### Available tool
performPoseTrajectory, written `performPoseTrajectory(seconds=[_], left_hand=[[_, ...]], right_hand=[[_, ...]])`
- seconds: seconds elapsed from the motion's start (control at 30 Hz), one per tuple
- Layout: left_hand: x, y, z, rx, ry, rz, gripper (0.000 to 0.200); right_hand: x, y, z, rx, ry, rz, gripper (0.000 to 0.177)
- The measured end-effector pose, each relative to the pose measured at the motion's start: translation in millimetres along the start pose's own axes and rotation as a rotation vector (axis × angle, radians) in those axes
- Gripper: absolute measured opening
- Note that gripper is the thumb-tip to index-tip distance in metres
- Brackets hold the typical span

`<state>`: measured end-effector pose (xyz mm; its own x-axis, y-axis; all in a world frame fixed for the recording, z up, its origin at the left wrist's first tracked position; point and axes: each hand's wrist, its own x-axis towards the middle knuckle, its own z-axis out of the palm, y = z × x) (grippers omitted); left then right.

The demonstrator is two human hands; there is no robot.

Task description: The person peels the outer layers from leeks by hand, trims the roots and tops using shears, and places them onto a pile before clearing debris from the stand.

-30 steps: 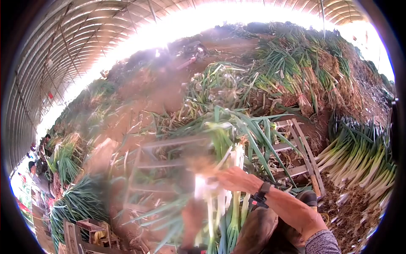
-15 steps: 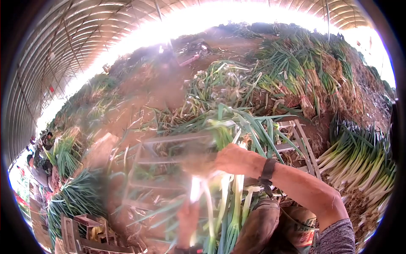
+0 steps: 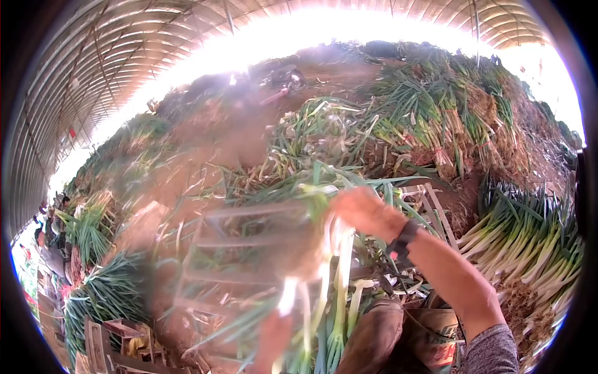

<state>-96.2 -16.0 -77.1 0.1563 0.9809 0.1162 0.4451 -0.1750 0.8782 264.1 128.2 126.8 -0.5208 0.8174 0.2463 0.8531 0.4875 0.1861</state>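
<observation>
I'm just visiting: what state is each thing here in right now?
Right hand: raised, grip unclear
Left hand: lower, blurred, grip unclear
Near onions: white ends up, green below
Right-side onions: laid side by side
Rear bundles: tied
Wristband: fastened
Frame: partly covered

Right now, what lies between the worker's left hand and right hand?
In the head view, pale stalks, partly blurred, lie between left hand and right hand.

Right grip at green-onion stalks, blurred left grip below
</observation>
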Motion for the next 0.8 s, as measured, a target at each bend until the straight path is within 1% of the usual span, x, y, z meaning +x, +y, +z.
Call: performPoseTrajectory(seconds=[0.03, 0.07, 0.1, 0.13, 0.17, 0.2, 0.23, 0.27, 0.37, 0.4, 0.5, 0.6, 0.63, 0.67, 0.7, 0.77, 0.8], left_hand=[[-7, -18, -2, 0.017, 0.028, -0.008, 0.018], [-11, -38, -10, 0.053, 0.053, 0.032, 0.017], [-10, -29, -14, -0.013, 0.058, -0.016, 0.017], [-9, -20, -18, -0.081, 0.067, -0.064, 0.016], [-7, -11, -22, -0.148, 0.080, -0.112, 0.016], [-2, 19, -20, -0.301, 0.086, -0.231, 0.016], [1, 36, -17, -0.455, 0.094, -0.348, 0.016], [8, 30, -10, -0.325, 0.100, -0.274, 0.016], [15, 29, -6, -0.340, 0.035, -0.276, 0.017], [18, 34, -4, -0.349, 0.056, -0.274, 0.017], [20, 51, -1, -0.285, 0.078, -0.294, 0.017], [15, 38, -2, -0.688, 0.076, -0.329, 0.016], [14, 30, 0, -0.633, 0.070, -0.256, 0.014], [13, 23, 2, -0.578, 0.069, -0.184, 0.013], [11, 15, 3, -0.387, 0.065, -0.077, 0.013], [7, 0, 0, -0.469, 0.016, -0.076, 0.013], [5, 21, 0, -0.530, 0.013, -0.127, 0.014]], right_hand=[[4, 16, -6, -0.040, -0.032, 0.128, 0.021], [1, 32, -9, -0.078, -0.065, 0.252, 0.021], [-4, 49, -5, 0.167, 0.059, 0.264, 0.015], [-10, 52, -7, 0.396, 0.143, 0.324, 0.011], [-14, 54, -8, 0.624, 0.228, 0.382, 0.011], [-18, 48, -13, 0.839, 0.166, 0.477, 0.014], [-22, 37, -20, 1.053, 0.100, 0.570, 0.019], [-27, 28, -23, 1.266, 0.029, 0.663, 0.023], [-46, 10, -13, 1.295, -0.026, 0.619, 0.030], [-52, 3, -14, 1.417, 0.004, 0.529, 0.033], [-56, -11, -9, 1.556, -0.092, 0.588, 0.036], [-54, -28, -6, 1.530, -0.182, 0.526, 0.032], [-54, -36, -3, 1.524, -0.212, 0.502, 0.031], [-53, -46, 13, 1.657, -0.160, 0.479, 0.024], [-52, -58, 11, 1.666, -0.176, 0.457, 0.024], [-49, -84, -1, 1.683, -0.204, 0.421, 0.026], [-49, -95, 16, 1.701, -0.218, 0.432, 0.027]])
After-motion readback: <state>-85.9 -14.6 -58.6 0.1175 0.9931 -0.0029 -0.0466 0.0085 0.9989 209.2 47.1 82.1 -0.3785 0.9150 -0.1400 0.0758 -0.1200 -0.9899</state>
